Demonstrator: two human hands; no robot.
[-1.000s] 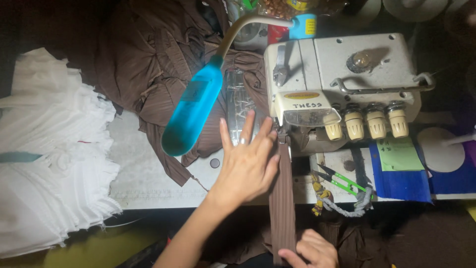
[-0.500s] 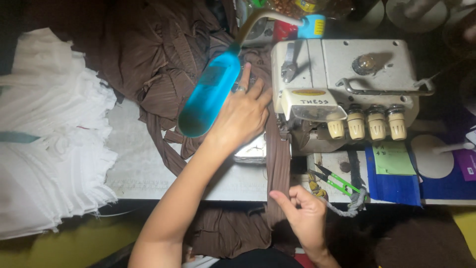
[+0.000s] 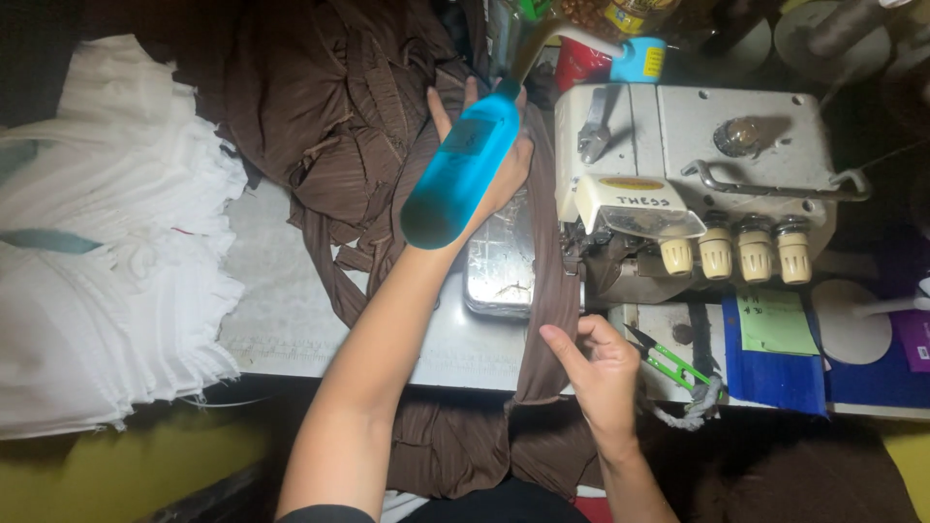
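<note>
The brown ribbed fabric strip [image 3: 554, 291] runs under the overlock sewing machine [image 3: 678, 174]; right hand [image 3: 601, 373] pinches its edge, left hand [image 3: 489, 155] lies flat, fingers spread, on it.

My bench [image 3: 291, 320] is a pale grey top, its front edge running above a yellow floor [image 3: 145, 465]. Far edge falls into dark shadow; light concentrates mid-bench. White cloth pile [image 3: 97, 291] covers the left edge.

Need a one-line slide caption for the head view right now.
Left hand reaches over brown fabric behind a blue lamp; right hand guides a brown strip at the overlock sewing machine.
</note>
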